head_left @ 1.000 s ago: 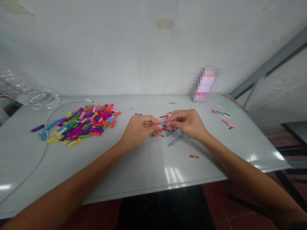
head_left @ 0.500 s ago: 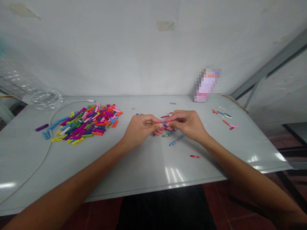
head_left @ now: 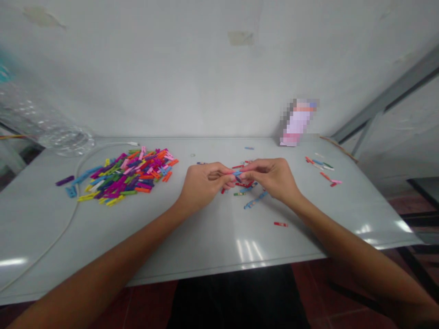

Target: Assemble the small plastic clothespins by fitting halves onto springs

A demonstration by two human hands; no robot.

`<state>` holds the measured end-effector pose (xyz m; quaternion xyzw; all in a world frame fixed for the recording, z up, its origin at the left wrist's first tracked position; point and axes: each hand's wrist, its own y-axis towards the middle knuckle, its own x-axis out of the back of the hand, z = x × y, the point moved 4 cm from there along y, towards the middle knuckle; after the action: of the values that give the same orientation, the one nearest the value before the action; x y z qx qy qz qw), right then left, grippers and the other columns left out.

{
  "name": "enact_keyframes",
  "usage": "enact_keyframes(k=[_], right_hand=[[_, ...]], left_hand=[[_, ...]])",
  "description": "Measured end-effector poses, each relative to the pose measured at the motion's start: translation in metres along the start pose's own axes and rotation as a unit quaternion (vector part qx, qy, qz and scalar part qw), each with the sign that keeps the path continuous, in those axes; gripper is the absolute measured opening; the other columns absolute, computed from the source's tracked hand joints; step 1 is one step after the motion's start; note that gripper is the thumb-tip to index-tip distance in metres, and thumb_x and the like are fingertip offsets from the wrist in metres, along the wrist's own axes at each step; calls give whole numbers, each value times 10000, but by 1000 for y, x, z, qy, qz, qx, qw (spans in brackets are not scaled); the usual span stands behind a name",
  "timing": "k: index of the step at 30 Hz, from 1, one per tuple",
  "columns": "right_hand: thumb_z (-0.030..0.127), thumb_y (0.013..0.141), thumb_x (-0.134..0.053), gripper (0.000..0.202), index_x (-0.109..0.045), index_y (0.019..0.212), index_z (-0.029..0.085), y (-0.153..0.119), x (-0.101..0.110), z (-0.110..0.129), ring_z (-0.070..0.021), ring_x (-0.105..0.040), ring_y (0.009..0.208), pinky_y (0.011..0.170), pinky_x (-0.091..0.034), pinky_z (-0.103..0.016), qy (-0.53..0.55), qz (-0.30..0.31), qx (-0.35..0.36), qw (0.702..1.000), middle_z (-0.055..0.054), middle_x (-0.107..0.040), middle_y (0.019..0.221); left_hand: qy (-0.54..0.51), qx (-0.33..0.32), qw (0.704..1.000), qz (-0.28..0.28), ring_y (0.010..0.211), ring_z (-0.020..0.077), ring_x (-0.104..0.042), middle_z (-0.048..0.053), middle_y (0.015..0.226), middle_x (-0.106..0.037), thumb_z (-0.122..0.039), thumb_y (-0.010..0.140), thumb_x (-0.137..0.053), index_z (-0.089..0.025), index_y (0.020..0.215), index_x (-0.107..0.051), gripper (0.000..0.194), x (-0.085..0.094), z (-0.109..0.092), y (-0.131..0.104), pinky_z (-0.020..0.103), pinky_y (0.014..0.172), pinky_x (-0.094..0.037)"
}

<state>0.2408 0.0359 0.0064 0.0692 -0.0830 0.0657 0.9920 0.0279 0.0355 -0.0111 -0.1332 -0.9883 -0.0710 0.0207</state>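
A small blue clip piece point(head_left: 237, 174) is pinched between the fingertips of my left hand point(head_left: 206, 185) and my right hand point(head_left: 272, 179), which meet above the middle of the table. Something dark shows just under it, too small to make out. Below and behind the hands lie red pieces, a green piece point(head_left: 239, 194) and blue pieces point(head_left: 255, 200). A single red piece point(head_left: 281, 224) rests nearer the front edge. To the left is a large heap of multicoloured clothespins point(head_left: 126, 176).
A clear plastic bottle point(head_left: 65, 139) lies at the back left, beside a white cable point(head_left: 70, 224) running across the table point(head_left: 192, 256). A blurred pink-white packet point(head_left: 297, 123) leans on the wall. Several loose pieces point(head_left: 318, 163) lie at the right.
The view has shifted slightly, moving the table's contents a little to the right. Both hands stay together at the blue piece, and a dark part now shows below the fingertips.
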Motion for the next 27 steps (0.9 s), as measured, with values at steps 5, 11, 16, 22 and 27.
enact_keyframes(k=[5, 11, 16, 22, 27], right_hand=[[352, 738, -1010, 176, -925, 821, 223, -3, -2, 6, -183, -787, 646, 648, -672, -288, 26, -25, -2, 999, -40, -847, 735], [388, 692, -1048, 262, -917, 810, 194, -3, -4, 6, -195, -788, 624, 624, -684, -304, 47, -30, -34, 998, -57, -840, 712], [350, 727, -1027, 202, -922, 821, 206, -4, -4, 10, -199, -792, 639, 633, -693, -315, 18, -42, -3, 999, -50, -854, 747], [282, 774, -1004, 148, -934, 894, 233, -1, 0, 8, -190, -803, 706, 656, -650, -283, -30, -69, 44, 996, -38, -871, 805], [330, 792, -1008, 158, -907, 841, 219, 2, 2, 8, -174, -771, 681, 645, -614, -276, -35, -59, 74, 995, -32, -850, 774]], left_hand=[[4, -6, 1000, -17, 735, 229, -865, 64, 859, -885, -281, 887, -903, -178, 961, -881, 129, 1, -1, -1, 295, 687, -727], [16, -17, 999, -23, 762, 242, -876, 59, 839, -882, -255, 901, -894, -184, 956, -890, 90, -1, -5, -2, 307, 709, -734], [-1, -30, 999, -16, 777, 251, -875, 79, 889, -890, -319, 897, -934, -175, 959, -889, 163, 0, -6, -1, 344, 751, -747], [20, -34, 999, -28, 774, 247, -877, 70, 847, -881, -268, 907, -902, -187, 966, -893, 102, 0, -12, -1, 306, 714, -726], [27, -37, 998, -35, 742, 234, -872, 64, 814, -875, -201, 897, -855, -184, 943, -890, 59, 1, -18, -1, 268, 650, -701]])
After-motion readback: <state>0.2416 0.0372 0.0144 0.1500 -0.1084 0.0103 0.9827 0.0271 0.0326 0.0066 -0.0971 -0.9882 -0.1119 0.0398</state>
